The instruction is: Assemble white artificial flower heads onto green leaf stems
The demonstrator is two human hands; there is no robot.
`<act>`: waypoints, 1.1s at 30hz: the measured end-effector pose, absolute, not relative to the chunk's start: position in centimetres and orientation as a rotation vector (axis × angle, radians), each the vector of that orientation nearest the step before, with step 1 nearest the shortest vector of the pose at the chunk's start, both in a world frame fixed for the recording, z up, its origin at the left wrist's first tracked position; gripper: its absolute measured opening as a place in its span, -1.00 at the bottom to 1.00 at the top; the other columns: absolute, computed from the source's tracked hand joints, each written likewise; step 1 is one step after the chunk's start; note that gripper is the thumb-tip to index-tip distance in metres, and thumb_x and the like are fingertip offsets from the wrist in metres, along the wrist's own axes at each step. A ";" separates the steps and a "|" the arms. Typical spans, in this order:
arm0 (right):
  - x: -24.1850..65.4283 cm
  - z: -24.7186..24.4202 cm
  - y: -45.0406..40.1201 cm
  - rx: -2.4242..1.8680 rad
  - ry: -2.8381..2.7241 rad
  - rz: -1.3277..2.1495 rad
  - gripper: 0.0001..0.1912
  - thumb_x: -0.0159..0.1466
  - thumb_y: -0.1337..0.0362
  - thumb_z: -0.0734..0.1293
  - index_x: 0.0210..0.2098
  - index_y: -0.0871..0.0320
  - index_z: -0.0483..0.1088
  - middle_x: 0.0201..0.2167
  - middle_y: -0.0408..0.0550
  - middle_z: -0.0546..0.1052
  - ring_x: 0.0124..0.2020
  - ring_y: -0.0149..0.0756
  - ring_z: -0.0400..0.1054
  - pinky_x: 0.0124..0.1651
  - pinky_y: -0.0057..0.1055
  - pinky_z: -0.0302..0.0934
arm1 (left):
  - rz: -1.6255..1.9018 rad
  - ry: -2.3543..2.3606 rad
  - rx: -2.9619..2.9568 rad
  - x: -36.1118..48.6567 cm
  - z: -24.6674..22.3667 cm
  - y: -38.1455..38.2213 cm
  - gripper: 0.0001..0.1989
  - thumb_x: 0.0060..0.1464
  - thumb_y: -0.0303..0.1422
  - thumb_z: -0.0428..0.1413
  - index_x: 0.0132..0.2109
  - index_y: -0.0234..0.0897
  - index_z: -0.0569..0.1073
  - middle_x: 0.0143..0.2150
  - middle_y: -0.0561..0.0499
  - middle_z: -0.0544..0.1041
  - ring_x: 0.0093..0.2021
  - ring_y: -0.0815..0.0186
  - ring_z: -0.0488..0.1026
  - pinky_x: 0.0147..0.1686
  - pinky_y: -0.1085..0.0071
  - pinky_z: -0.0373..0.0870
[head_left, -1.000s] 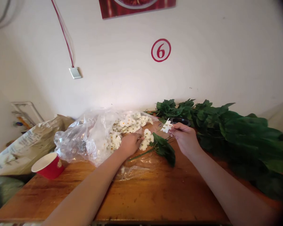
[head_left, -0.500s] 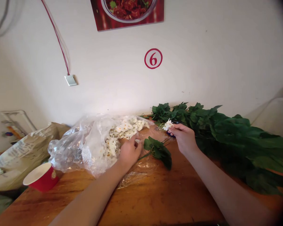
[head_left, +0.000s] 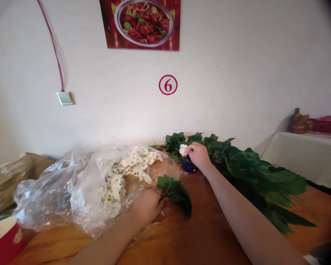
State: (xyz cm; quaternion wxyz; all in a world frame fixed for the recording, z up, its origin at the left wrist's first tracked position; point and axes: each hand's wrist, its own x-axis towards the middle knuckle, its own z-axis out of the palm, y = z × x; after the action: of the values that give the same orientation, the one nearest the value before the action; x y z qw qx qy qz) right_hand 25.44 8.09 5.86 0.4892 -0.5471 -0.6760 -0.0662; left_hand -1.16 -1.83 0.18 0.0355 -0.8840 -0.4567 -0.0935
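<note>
My right hand [head_left: 199,154] pinches a small white artificial flower [head_left: 183,150] above a round blue device [head_left: 188,165] with a red light on its front. Part of the device's top is hidden by the hand. Lower left, my left hand [head_left: 149,203] has its fingers curled at the stem end of a green leaf sprig [head_left: 174,189], which lies on the table; the fingertips are partly hidden. White flowers [head_left: 136,160] with yellow centres are heaped on and in a clear plastic bag [head_left: 82,191] beside my left hand.
A long pile of green artificial leaves [head_left: 245,165] runs along the right side of the wooden table [head_left: 209,228]. At the left edge stands a red paper cup [head_left: 7,239], with a brown sack [head_left: 13,176] behind it. The wall [head_left: 132,110] closes off the back.
My right hand has moved the flower farther back, over the blue device. My left hand has come from the flower heap to the sprig's stem. The view has shifted, showing more wall on the right.
</note>
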 end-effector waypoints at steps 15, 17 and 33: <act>27.4 2.9 10.2 -1.431 -1.738 -0.244 -0.76 0.09 0.51 0.22 -0.59 0.22 0.46 -0.46 -0.05 0.40 -0.41 -0.36 0.26 -0.34 -0.45 0.08 | -0.276 -1.437 -2.744 -0.8 0.0 -1.7 -0.73 0.22 -0.24 -0.10 -0.25 -0.25 0.44 -0.23 -0.12 0.54 -0.21 0.14 0.51 -0.26 0.32 0.34; 27.4 3.0 10.0 -1.433 -1.731 -0.247 -0.77 0.08 0.51 0.22 -0.61 0.22 0.45 -0.47 -0.05 0.41 -0.41 -0.36 0.27 -0.34 -0.45 0.08 | -0.272 -1.445 -2.744 -0.8 0.1 -1.7 -0.72 0.22 -0.22 -0.10 -0.25 -0.25 0.43 -0.22 -0.12 0.53 -0.22 0.14 0.50 -0.26 0.31 0.34; 27.5 4.4 8.5 -1.538 -1.591 -0.243 -0.83 0.08 0.48 0.30 -0.57 0.22 0.50 -0.43 -0.01 0.49 -0.39 -0.31 0.35 -0.29 -0.42 0.14 | -0.264 -1.454 -2.662 -1.0 0.4 -1.9 -0.73 0.17 -0.19 -0.06 -0.28 -0.24 0.44 -0.23 -0.10 0.53 -0.26 0.16 0.49 -0.28 0.31 0.29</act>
State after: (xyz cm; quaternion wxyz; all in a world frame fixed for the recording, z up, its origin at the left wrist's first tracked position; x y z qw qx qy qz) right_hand 27.47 8.47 4.38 0.4420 -0.6197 -0.6411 -0.0979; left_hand -1.05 -1.91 0.43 0.0482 -0.8733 -0.4771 -0.0866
